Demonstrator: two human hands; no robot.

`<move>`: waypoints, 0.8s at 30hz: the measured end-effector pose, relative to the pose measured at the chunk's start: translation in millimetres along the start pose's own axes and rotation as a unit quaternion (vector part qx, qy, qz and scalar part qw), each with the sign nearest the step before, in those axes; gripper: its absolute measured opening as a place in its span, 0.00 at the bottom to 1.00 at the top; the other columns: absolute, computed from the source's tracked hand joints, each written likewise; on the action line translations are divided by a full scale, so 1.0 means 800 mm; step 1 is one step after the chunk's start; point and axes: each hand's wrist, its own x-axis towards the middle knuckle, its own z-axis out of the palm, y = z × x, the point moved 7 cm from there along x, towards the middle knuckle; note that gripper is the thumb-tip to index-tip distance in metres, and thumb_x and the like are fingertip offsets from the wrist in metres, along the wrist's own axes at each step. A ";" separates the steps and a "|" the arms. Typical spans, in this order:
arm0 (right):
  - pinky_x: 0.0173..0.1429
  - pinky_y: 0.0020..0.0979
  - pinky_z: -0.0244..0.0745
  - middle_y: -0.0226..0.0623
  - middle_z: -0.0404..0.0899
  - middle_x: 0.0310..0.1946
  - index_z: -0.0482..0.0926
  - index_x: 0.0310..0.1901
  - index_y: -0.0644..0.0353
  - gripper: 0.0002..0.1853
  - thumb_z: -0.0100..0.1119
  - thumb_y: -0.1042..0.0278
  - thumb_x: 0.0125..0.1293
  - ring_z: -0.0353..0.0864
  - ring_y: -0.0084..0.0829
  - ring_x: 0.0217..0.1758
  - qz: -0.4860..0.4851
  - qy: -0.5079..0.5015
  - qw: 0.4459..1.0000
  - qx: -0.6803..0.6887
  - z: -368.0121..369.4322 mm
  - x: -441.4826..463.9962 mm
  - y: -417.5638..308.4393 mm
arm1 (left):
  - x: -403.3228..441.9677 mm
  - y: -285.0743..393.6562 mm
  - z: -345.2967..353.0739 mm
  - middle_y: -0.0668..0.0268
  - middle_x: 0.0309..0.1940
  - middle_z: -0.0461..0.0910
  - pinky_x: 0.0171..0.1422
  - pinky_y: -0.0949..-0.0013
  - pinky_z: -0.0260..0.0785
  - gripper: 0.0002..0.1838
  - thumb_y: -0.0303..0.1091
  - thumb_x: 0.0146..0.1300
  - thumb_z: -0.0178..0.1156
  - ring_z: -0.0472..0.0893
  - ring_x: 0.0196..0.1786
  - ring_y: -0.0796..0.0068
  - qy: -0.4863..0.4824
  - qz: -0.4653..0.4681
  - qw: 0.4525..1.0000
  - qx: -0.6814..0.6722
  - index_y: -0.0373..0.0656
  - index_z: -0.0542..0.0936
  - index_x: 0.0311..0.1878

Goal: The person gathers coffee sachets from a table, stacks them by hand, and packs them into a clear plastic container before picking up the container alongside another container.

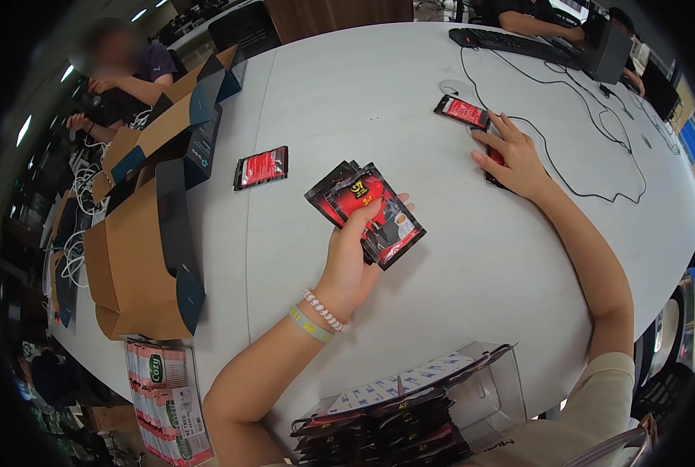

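Observation:
My left hand (353, 253) is closed around a small fanned stack of red and black coffee sachets (379, 226), with the thumb pressed on the top one. The sachets are marked "G7 3in1". At the right, my right hand (519, 159) lies with spread fingers over another coffee sachet (494, 158), which it partly hides. Just beyond those fingers is a red and black sachet (463, 110) on the table. One more sachet (261, 167) lies to the left of the held stack.
Open cardboard boxes (133, 257) line the left side. A clear plastic container (511, 381) with many dark sachets stands near my body, beside pink Cozy packets (161, 397). A keyboard (519, 47) and cables (596, 128) occupy the far right. People sit across the table.

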 end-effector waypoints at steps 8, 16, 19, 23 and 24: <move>0.70 0.48 0.53 0.47 0.67 0.65 0.75 0.58 0.60 0.34 0.46 0.36 0.67 0.61 0.42 0.71 0.005 -0.045 0.999 -0.020 0.013 -0.001 0.002 | 0.001 -0.001 -0.001 0.53 0.58 0.74 0.67 0.57 0.67 0.22 0.36 0.70 0.47 0.73 0.64 0.58 -0.003 -0.002 1.000 0.009 0.34 0.65 0.62; 0.67 0.46 0.59 0.47 0.71 0.60 0.76 0.56 0.65 0.32 0.51 0.41 0.66 0.69 0.42 0.64 -0.016 0.037 0.999 -0.017 0.005 -0.001 0.000 | 0.001 -0.001 0.000 0.51 0.58 0.74 0.67 0.57 0.66 0.22 0.37 0.70 0.47 0.72 0.64 0.56 -0.006 0.002 1.000 0.000 0.34 0.64 0.63; 0.61 0.41 0.67 0.49 0.71 0.59 0.75 0.55 0.70 0.29 0.57 0.49 0.66 0.74 0.45 0.58 -0.026 0.100 0.990 0.093 -0.017 0.000 -0.008 | 0.001 -0.001 0.000 0.51 0.59 0.73 0.68 0.57 0.66 0.23 0.38 0.70 0.47 0.72 0.65 0.56 -0.008 -0.003 1.000 -0.001 0.34 0.64 0.63; 0.57 0.31 0.72 0.48 0.73 0.57 0.73 0.55 0.74 0.23 0.61 0.64 0.65 0.78 0.39 0.55 0.025 0.146 0.949 0.277 -0.024 -0.003 -0.008 | 0.000 0.000 0.001 0.51 0.59 0.73 0.68 0.57 0.66 0.23 0.39 0.71 0.47 0.72 0.65 0.56 -0.006 -0.004 1.000 -0.001 0.36 0.64 0.64; 0.57 0.28 0.73 0.45 0.73 0.57 0.73 0.55 0.74 0.21 0.60 0.68 0.66 0.78 0.36 0.55 0.045 0.160 0.916 0.364 -0.023 -0.004 -0.006 | 0.000 -0.001 0.001 0.51 0.59 0.73 0.68 0.57 0.66 0.23 0.40 0.71 0.47 0.71 0.65 0.56 -0.004 -0.005 1.000 -0.005 0.36 0.63 0.64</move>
